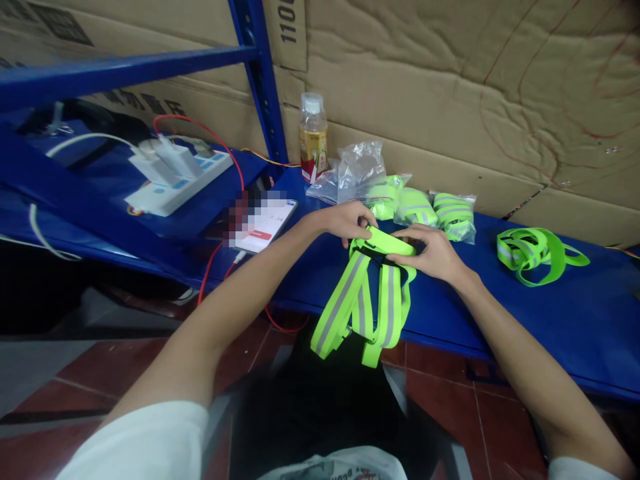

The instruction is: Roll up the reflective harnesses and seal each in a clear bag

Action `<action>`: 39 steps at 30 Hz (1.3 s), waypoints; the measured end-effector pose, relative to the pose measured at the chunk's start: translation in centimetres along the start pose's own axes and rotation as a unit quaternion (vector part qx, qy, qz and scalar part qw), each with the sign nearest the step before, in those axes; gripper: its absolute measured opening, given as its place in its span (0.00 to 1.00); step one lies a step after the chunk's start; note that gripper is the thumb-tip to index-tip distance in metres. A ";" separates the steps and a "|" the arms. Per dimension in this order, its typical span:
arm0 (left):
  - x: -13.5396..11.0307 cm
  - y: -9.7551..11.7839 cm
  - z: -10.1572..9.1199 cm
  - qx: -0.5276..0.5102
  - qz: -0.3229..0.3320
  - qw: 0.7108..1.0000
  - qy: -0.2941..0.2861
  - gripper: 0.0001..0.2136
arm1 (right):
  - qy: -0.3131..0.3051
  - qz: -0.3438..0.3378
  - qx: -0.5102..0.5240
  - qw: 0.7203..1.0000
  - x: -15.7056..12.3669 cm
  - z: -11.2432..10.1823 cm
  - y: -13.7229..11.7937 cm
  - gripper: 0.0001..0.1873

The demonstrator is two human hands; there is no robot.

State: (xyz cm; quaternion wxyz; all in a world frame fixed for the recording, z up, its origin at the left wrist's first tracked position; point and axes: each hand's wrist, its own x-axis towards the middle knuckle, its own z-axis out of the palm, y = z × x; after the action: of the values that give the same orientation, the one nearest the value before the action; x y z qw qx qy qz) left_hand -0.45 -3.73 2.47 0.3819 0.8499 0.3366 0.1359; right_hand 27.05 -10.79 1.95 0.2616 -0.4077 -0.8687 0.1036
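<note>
Between my two hands is a neon yellow reflective strap harness [391,307] with grey stripes and black buckles. My left hand [349,221] grips the upper left of its top band, fingers closed. At the band's other end, my right hand [431,251] pinches it between thumb and fingers. The looped straps hang down over the shelf's front edge, above my lap. Just beyond my hands lie several clear bags of folded neon straps [416,205]. Farther right, a loose neon strap bundle [533,253] rests unbagged.
The blue shelf [460,300] carries a bottle [313,137], empty plastic bags [361,167] and a phone [265,223] on a cable. Left, a white power strip [175,183] holds plugged chargers. A blue metal post [260,80] and cardboard [425,87] stand behind.
</note>
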 end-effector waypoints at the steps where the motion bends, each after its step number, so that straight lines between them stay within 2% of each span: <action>1: 0.0 0.1 0.1 0.016 0.016 1.000 0.011 0.21 | 0.000 0.000 -0.003 1.000 0.0 0.0 0.0 0.24; 5: 0.0 0.8 0.1 0.085 0.133 0.986 0.058 0.25 | -0.016 0.020 0.001 1.000 -0.1 0.0 0.0 0.23; 8: 0.0 1.1 0.0 0.126 0.181 0.975 0.037 0.22 | -0.020 0.020 0.002 1.000 -0.2 0.0 0.0 0.23; 13: -0.1 0.6 -0.1 0.148 0.172 0.974 0.027 0.13 | -0.025 0.035 -0.003 0.999 -0.3 -0.1 0.3 0.27; 15: -0.2 0.4 -0.3 0.130 0.156 0.979 0.010 0.17 | -0.026 0.034 -0.009 0.999 -0.3 -0.3 0.3 0.27; 19: -0.2 0.4 -0.4 0.116 0.147 0.982 -0.007 0.26 | -0.038 0.017 -0.010 0.999 -0.2 -0.7 -0.2 0.19; 22: 0.2 0.5 -0.2 0.129 0.145 0.981 0.004 0.27 | -0.027 0.023 0.000 0.999 -0.1 -0.7 -0.7 0.17; 26: 0.5 0.6 0.2 0.162 0.150 0.975 0.035 0.21 | -0.027 0.021 -0.008 0.999 0.0 -0.5 -1.0 0.22; 33: 0.3 0.6 1.2 0.183 0.164 0.966 0.079 0.18 | -0.085 0.035 0.004 0.996 -0.2 -2.0 -0.1 0.28; 35: 0.4 0.3 1.5 0.178 0.168 0.965 0.091 0.19 | -0.097 0.052 0.028 0.994 -0.3 -2.4 0.2 0.26; 39: 0.9 -0.2 1.9 0.155 0.169 0.970 0.085 0.23 | -0.068 0.063 0.022 0.995 -0.4 -2.1 0.6 0.21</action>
State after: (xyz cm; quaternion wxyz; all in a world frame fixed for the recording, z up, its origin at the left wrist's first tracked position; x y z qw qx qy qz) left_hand 1.09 -4.09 1.03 0.1871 0.9285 0.2366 0.2164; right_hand 28.78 -10.81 3.29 0.2035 -0.4477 -0.8546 0.1667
